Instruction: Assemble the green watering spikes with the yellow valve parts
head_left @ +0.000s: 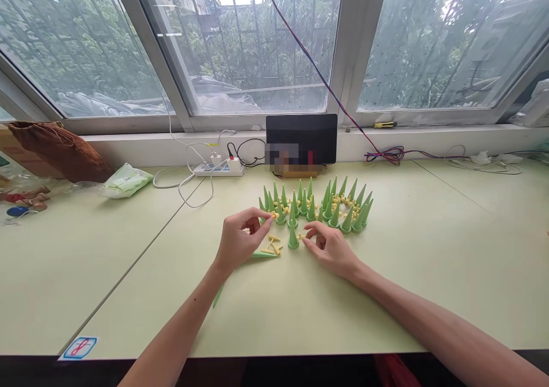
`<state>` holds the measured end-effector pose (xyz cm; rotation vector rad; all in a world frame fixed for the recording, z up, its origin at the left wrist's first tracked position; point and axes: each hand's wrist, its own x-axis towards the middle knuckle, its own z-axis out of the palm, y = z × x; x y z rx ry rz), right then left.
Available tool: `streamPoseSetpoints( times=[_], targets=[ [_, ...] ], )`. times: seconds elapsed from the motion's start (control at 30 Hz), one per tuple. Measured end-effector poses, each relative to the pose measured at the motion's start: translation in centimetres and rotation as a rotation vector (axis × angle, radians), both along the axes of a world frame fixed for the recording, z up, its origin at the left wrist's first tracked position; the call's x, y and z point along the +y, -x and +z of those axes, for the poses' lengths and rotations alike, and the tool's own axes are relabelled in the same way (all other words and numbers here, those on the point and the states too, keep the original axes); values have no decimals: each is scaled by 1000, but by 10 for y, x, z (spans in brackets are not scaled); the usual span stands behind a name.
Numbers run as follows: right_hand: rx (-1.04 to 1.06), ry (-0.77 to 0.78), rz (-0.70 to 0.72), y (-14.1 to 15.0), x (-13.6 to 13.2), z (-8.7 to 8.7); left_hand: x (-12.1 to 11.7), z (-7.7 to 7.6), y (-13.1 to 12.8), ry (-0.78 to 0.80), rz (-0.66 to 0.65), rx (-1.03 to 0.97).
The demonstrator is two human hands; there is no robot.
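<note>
Centrally, left hand (243,235) in middle of frame, thumb and index fingertips pinching small yellow-orange piece (275,216). Right hand (330,247) just right of centre, thumb and fingers curled round small yellow peg (301,236), beside front green cone (293,236), upright on table (343,312). More green cones (346,221) behind both hands, upright, yellow pieces among them. Loose yellow pegs (275,248) near left hand. Black screen (301,138) at upper centre; white power strip (219,168) left of it.
</note>
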<state>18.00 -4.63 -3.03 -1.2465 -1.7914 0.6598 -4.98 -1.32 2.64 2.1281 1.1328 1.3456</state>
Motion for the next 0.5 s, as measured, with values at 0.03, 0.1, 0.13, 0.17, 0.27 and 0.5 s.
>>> streamPoseSetpoints(
  times=[0.03, 0.1, 0.13, 0.17, 0.27, 0.5],
  targets=[
    [20, -15, -26, 0, 0, 0, -1, -1, -1, -14, -31, -36],
    [77, -46, -65, 1, -1, 1, -4, -4, -5, -15, -95, -80],
    [113, -59, -71, 2, -2, 2, -5, -6, -7, 1, -126, -92],
    [150, -69, -66, 2, -2, 2, -6, -9, -9, 27, -157, -97],
    [211, -91, -13, 2, -5, 4, -9, -17, -17, 116, -254, -84],
    [158, -175, 115, 2, -8, 5, -15, -22, -27, 164, -335, -20]
  ],
)
